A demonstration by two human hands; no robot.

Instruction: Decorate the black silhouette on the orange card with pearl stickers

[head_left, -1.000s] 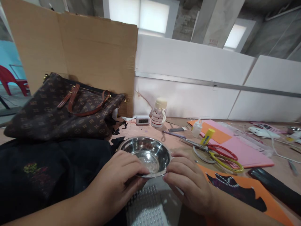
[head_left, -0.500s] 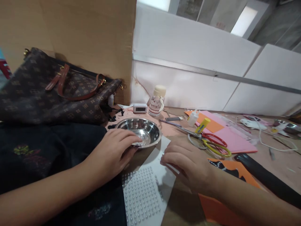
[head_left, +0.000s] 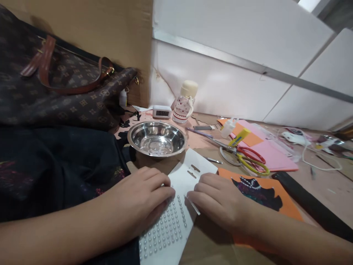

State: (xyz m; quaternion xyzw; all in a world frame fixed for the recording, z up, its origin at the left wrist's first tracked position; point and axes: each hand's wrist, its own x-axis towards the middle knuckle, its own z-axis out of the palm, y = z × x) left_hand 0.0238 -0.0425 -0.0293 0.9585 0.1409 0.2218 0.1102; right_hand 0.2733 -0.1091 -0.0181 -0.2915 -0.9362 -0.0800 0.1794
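A white sheet of stick-on pearls (head_left: 176,221) lies on the table in front of me. My left hand (head_left: 143,198) rests on its left side, fingers together and lying down on the sheet, holding nothing. My right hand (head_left: 217,200) sits at the sheet's right edge with its fingers curled round a thin pointed tool (head_left: 193,205), whose tip lies over the pearl rows. A steel bowl (head_left: 157,139) stands just beyond the sheet, apart from both hands. To the right lies an orange card with a dark pearl-trimmed cut-out (head_left: 259,191).
A brown patterned handbag (head_left: 63,92) and dark cloth (head_left: 55,165) fill the left. Behind the bowl are a small clock (head_left: 162,111) and a bottle (head_left: 184,103). Scissors (head_left: 248,162), a glue stick (head_left: 239,137), pink sheets (head_left: 275,154) and a black strip (head_left: 311,206) lie on the right.
My left hand let go of the bowl's rim and drew back onto the pearl sheet. My right hand also came back to the sheet. The view tilted down.
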